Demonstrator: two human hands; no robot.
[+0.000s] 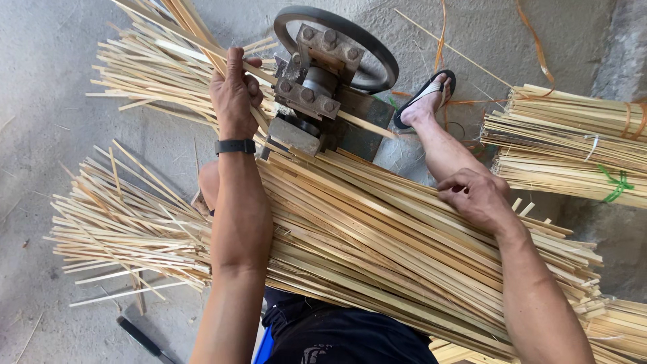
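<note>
- Dark trousers (pixel 337 334) fill the bottom edge of the view, with a wide sheaf of bamboo strips (pixel 377 249) lying across the lap above them.
- Strips in that sheaf are long, flat and pale tan, some with a darker brown edge; they run slantwise from upper left to lower right, and their cut ends at the right are ragged and uneven.
- Right hand (pixel 475 195) rests on top of the sheaf, fingers curled down and pressed together onto the strips; whether it pinches a single strip cannot be told from this angle.
- Left hand (pixel 234 91), with a black wristband (pixel 235 146) on the wrist, is closed around one strip (pixel 202 37) just left of the machine, thumb and fingers wrapped tight on it.
- Grey metal machine (pixel 317 87) stands ahead of the lap, with a dark handwheel (pixel 367 47) behind it and bolted plates on its front; a strip pokes out of it toward the right.
- Thin split slivers (pixel 121 229) lie fanned out on the floor at the left, and another loose heap (pixel 148 67) lies beyond the left hand.
- Tied bundles of strips (pixel 573 141) are stacked at the right, one bound with green cord (pixel 617 185).
- One foot in a black sandal (pixel 424 98) rests beside the machine's base.
- Bare grey concrete floor (pixel 47 101) is dusty, with stray splinters; what looks like a dark tool handle (pixel 138 336) lies at the lower left.
</note>
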